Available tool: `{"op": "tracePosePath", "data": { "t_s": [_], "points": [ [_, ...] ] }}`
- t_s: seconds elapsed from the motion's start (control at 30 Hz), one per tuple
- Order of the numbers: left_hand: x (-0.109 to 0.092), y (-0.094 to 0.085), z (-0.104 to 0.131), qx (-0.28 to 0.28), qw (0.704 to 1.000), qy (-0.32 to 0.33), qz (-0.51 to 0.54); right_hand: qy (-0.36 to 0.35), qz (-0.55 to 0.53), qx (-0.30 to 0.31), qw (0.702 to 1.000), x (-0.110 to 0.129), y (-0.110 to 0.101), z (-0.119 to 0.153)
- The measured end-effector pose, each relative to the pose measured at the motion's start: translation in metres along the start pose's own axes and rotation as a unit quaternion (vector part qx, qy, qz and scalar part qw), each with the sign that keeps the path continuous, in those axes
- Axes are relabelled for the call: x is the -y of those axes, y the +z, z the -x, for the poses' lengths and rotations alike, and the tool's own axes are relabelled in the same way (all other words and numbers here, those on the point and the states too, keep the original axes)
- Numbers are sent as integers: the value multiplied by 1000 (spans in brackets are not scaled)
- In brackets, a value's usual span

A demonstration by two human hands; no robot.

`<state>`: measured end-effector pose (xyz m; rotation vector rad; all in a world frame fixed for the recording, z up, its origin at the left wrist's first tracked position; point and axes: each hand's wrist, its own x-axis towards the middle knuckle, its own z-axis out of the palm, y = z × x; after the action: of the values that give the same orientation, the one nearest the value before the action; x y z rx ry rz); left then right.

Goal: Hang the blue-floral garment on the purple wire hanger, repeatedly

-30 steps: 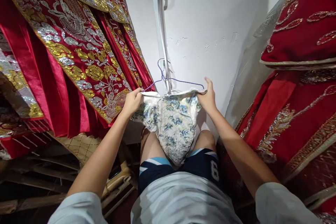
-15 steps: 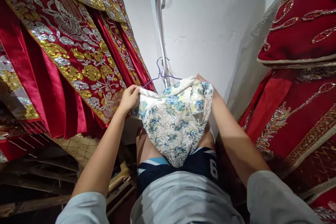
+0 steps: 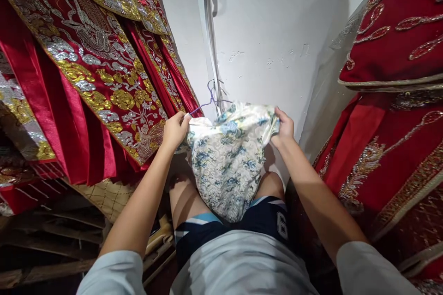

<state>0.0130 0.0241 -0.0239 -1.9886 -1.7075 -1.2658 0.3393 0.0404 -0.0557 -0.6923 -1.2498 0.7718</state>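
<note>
A white garment with blue and green floral patterns [image 3: 228, 166] hangs spread between my hands, above my lap. My left hand [image 3: 175, 131] pinches its upper left corner, thumb and fingers pressed together. At the upper right edge, my right hand [image 3: 284, 126] grips the cloth near the sleeve, fingers bent round it. A thin purple hanger [image 3: 212, 97] shows its hook and upper arms behind the garment's top edge; its lower part is hidden by the cloth.
Red garments with gold and silver sequins [image 3: 121, 97] hang at the left. More red beaded clothing [image 3: 408, 133] is at the right. A metal pole [image 3: 209, 23] stands before the white wall [image 3: 270, 18]. Bamboo poles [image 3: 51, 269] lie at the lower left.
My right hand has come round from behind the cloth to its right edge and is now fully visible. The garment's top right part has flattened and shifted. My left hand moved slightly right.
</note>
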Motion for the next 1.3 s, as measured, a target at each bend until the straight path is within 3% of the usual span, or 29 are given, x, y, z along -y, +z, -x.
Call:
{"op": "tracePosePath", "data": {
  "t_s": [0.1, 0.3, 0.47, 0.53, 0.6, 0.63, 0.73, 0.77, 0.8, 0.83, 0.87, 0.93, 1.0, 1.07, 1.17, 1.23, 1.3],
  "points": [
    [-3, 6, -6, 14, 998, -12, -66, -47, 3, -2, 999, 26, 14, -1],
    [0, 21, -9, 11, 997, -28, -67, -91, -9, 137, 986, 55, 47, 39],
    [-1, 10, -14, -31, 993, -56, -98, -103, 2, 102, 989, 51, 39, 7],
    [4, 3, -12, -52, 991, -69, -98, -103, 15, 117, 988, 53, 31, 1],
    [11, -1, -7, -77, 993, -61, -70, -88, 5, 190, 978, 59, 22, 10],
    [15, 0, -3, -90, 994, -52, -36, -78, -6, 254, 964, 64, 19, 20],
    [14, 14, 9, -140, 985, -42, 91, -44, -24, 500, 864, 73, 15, 49],
    [9, 21, 13, -154, 976, -56, 143, -34, -24, 550, 834, 73, 16, 55],
    [1, 28, 16, -158, 964, -76, 201, -28, -22, 562, 827, 71, 19, 58],
    [-10, 35, 18, -147, 949, -94, 264, -29, -15, 532, 846, 66, 23, 59],
    [-23, 40, 19, -118, 931, -108, 328, -36, 1, 467, 883, 58, 28, 58],
    [-51, 47, 21, -10, 894, -113, 434, -52, 57, 302, 950, 37, 38, 53],
    [-79, 48, 23, 109, 869, -94, 473, -36, 87, 223, 970, 15, 41, 50],
    [-100, 45, 25, 206, 837, -68, 503, 26, 44, 219, 974, -1, 36, 53],
    [-110, 40, 27, 304, 781, -27, 545, 102, -55, 146, 983, -10, 9, 61],
    [-102, 36, 28, 317, 786, -32, 530, 96, -90, 42, 990, -10, -15, 60],
    [-84, 32, 32, 266, 840, -62, 470, 66, -113, -56, 990, -9, -35, 51]
  ]
}}
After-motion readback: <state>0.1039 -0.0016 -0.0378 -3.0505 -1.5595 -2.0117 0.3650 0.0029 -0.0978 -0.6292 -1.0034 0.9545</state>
